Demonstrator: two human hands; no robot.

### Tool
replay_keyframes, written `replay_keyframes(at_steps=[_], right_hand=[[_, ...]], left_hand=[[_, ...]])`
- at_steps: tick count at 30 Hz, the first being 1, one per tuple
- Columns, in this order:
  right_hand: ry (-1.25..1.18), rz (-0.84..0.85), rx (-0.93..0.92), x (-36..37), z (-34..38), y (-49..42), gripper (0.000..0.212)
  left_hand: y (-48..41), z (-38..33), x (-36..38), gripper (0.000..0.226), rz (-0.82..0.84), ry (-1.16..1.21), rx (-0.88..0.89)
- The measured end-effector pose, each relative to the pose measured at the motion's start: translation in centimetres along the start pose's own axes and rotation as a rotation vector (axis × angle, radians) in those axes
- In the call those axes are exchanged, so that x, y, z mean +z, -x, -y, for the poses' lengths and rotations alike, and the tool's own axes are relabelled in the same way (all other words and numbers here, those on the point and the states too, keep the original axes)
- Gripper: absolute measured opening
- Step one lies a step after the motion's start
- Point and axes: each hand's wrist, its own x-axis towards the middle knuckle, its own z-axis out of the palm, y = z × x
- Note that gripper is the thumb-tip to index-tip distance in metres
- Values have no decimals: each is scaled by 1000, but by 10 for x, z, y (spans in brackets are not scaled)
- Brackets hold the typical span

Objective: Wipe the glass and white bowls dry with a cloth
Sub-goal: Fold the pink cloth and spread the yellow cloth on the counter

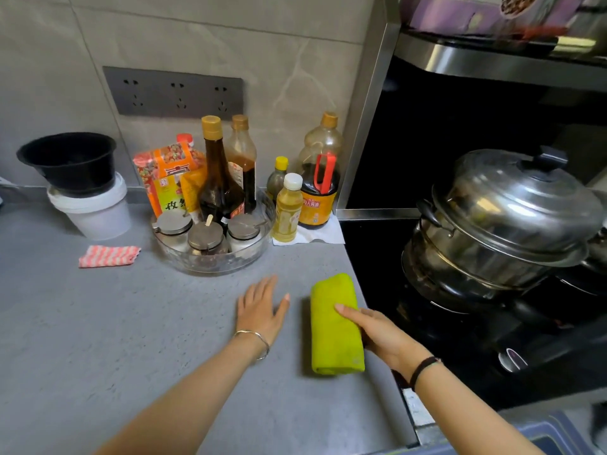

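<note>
Cloth (335,330) lies with its long axis pointing away from the person. The right hand (381,336) touches its right edge, grip unclear; the left hand (261,307) rests released on the worktop (115,323) beside it.

Surface: grey speckled counter (147,339), fills left and centre of frame.
Upper left: white bucket (95,218) stands by the wall.
Left of centre: pink/white striped cloth (108,256), folded flat, btwn bucket and tray, touching neither.
Centre top: round clear glass tray (210,268) w/ bottles, packets, lidded jars inside.
Right of tray: white sheet (332,233) under yellow bottle (288,213) and big dark bottle (318,192).
Centre: left hand (259,311) flat, palm down, fingers spread.
Lower centre-right: green cloth (331,351), folded long, at counter's right edge; right hand (384,336) holds its right side.
</note>
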Motion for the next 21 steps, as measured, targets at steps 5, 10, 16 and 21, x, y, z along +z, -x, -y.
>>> replay_keyframes(at_steps=[5, 10, 16, 21], right_hand=[[-367, -207, -83, -18, 43, -37, 37], [-578, -402, -77, -14, 61, -89, 46], [-732, -472, -70, 10, 80, -128, 53], [-487, -588, -9, 16, 60, -147, 43]], left_hand=[[-33, 4, 19, 100, 6, -260, 50], [-38, 13, 40, 96, 32, -334, 38], [-38, 13, 41, 91, -23, -326, 62], [-41, 13, 39, 90, -21, -322, 61]])
